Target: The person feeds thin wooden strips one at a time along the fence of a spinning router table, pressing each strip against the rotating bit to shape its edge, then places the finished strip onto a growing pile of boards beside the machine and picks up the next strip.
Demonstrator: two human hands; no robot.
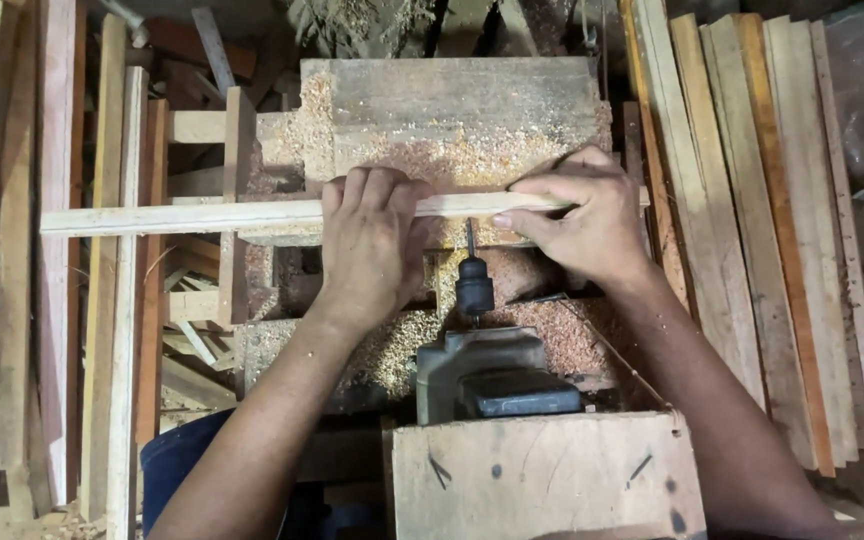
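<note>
Holding a long thin wooden stick [252, 214] flat across the middle of the frame, both hands pressed it down on a wooden block [452, 110] covered with sawdust [472, 150]. The stick ran from the left side of the frame to just past the right hand. The left hand [372, 245] lay over the stick near the center, with its fingers curled over the top of it and closed tight on it. The right hand [582, 215] sat just beside it, a little to the right, with its fingers and thumb pinching the stick.

Between the two hands, a drill bit [470, 238] pointed up at the stick from below. I could not tell if its tip touched the wood. The bit came out of a dark round chuck [474, 287], and that was joined to a grey machine [482, 375] in the lower middle of the frame. A wooden box [547, 480] sat at the bottom, just under the machine.

Long wooden slats [752, 230] leaned in a row on the right side of the frame. More planks [52, 300] stood on the left side. Small wood scraps [192, 340] lay in a heap at the lower left, near the left arm.
</note>
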